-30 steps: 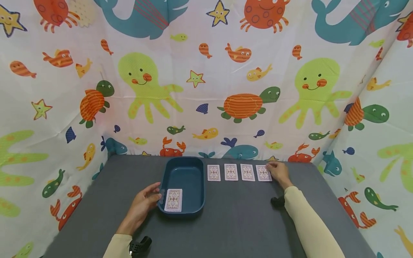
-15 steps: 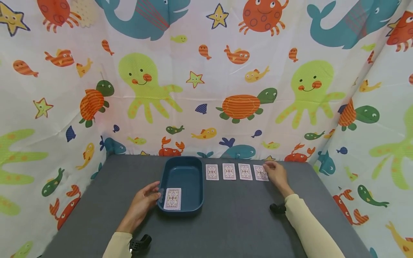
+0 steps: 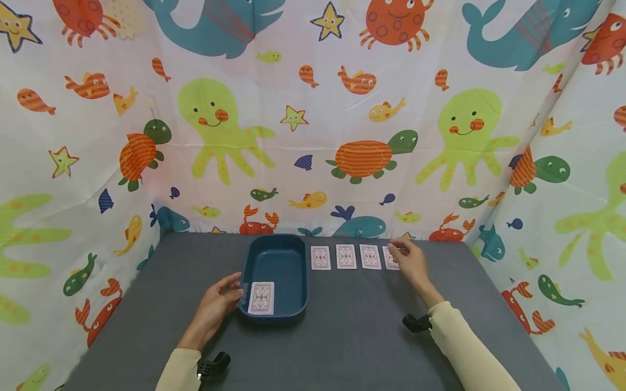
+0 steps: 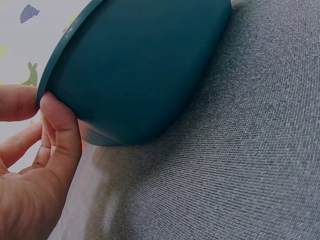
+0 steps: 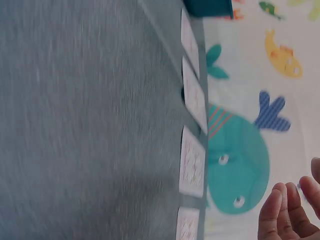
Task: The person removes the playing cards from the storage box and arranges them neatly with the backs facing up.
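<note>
A dark teal tray [image 3: 277, 263] stands left of the table's middle, with a face-down playing card [image 3: 261, 298] at its near left corner. My left hand [image 3: 214, 309] holds the tray's left rim; the left wrist view shows thumb [image 4: 62, 117] and forefinger pinching the edge. To the tray's right, several face-down cards with a red-and-white back pattern lie in a row, from the first card [image 3: 320, 258] to the rightmost card [image 3: 389, 262]. My right hand [image 3: 411, 265] hovers over that last card and partly hides it. Its fingers [image 5: 290, 215] are loosely bent, holding nothing in the right wrist view.
A grey cloth covers the table [image 3: 352, 331]. Behind and on both sides hangs a white curtain [image 3: 293, 157] printed with sea animals, close to the table's far edge. Black straps with small cameras sit on both wrists.
My right hand has come off the rightmost card and moved slightly left and up over it. The left hand keeps its place on the tray rim. The head view has shifted slightly.
</note>
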Demonstrator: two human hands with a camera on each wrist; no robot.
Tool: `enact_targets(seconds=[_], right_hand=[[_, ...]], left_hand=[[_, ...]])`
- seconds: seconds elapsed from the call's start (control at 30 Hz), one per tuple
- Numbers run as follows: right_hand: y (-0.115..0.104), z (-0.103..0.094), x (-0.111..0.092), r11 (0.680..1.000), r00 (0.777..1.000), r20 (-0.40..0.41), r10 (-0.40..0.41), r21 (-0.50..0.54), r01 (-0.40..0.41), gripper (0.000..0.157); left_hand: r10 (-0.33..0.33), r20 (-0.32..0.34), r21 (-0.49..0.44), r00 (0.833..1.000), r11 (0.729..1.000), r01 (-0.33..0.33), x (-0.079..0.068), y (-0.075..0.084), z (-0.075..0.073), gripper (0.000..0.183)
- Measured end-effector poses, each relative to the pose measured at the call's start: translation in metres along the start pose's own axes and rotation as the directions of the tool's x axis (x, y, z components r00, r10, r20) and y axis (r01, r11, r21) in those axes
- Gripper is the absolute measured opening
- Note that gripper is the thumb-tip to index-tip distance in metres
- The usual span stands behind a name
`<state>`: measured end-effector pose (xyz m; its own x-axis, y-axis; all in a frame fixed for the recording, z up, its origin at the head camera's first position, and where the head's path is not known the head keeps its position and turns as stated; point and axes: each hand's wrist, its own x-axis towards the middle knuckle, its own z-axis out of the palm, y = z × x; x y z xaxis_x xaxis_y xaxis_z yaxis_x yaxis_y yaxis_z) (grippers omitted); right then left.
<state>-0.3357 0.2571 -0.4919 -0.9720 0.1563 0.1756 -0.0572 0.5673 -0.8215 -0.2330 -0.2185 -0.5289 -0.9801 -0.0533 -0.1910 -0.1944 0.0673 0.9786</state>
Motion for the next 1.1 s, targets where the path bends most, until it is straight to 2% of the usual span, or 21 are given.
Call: enact_targets(seconds=[0.33,0.63,0.93,1.1], right_hand=[[-0.031,0.022,-0.028,0.991,0.994,0.051,-0.1,0.092,0.095,0.027],[-0.058,0.044,-0.051,0.957,0.976,0.119,-0.185,0.25,0.151,0.03],[-0.089,0.058,-0.069,0.934,0.957,0.173,-0.231,0.314,0.169,0.027],[-0.115,0.058,-0.086,0.922,0.945,0.216,-0.245,0.353,0.159,0.024]], left_hand=[[0.007,-0.001,0.001,1.0,1.0,-0.007,0.002,0.002,-0.001,0.053],[-0.002,0.004,0.002,1.0,1.0,0.002,0.0,-0.001,-0.002,0.052],[-0.016,0.001,-0.002,1.0,1.0,0.016,-0.001,-0.001,-0.001,0.051],[-0.006,-0.001,0.0,1.0,1.0,0.006,0.0,-0.001,0.0,0.052]])
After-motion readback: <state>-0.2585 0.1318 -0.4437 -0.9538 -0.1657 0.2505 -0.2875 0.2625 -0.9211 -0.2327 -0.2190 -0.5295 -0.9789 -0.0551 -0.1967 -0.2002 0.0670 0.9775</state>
